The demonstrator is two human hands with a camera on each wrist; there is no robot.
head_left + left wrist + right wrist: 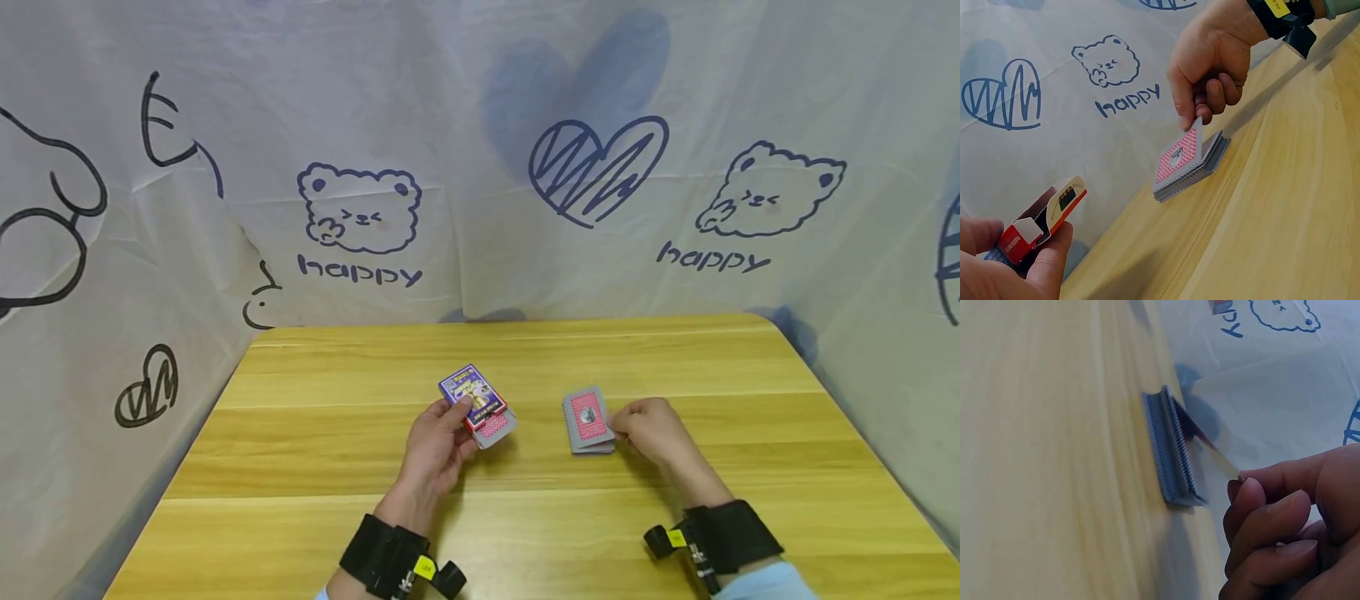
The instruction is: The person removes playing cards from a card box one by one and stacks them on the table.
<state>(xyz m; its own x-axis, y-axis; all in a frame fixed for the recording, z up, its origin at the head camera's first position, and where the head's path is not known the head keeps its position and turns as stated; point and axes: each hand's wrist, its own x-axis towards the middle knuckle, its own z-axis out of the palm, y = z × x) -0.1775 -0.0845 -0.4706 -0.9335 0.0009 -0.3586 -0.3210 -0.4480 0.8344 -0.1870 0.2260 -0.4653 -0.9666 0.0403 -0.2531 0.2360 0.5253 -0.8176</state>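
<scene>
My left hand (437, 446) grips a blue and red playing-card box (472, 395), thumb across its printed face. A pink-patterned piece with a pale border juts from the box's lower end. In the left wrist view the end of the box (1044, 215) gapes, its flaps folded out. To the right, a deck of playing cards (592, 451) lies face down on the table. Thumb and index finger of my right hand (651, 427) pinch the edge of the top card (588, 416), bending it up from the deck. Its other side stays against the deck (1172, 450).
The wooden table (337, 533) reaches back to a white cloth wall (465, 167) with drawn hearts and bears. More cloth hangs at both sides. Black wrist straps with small cameras (450, 579) sit on both forearms.
</scene>
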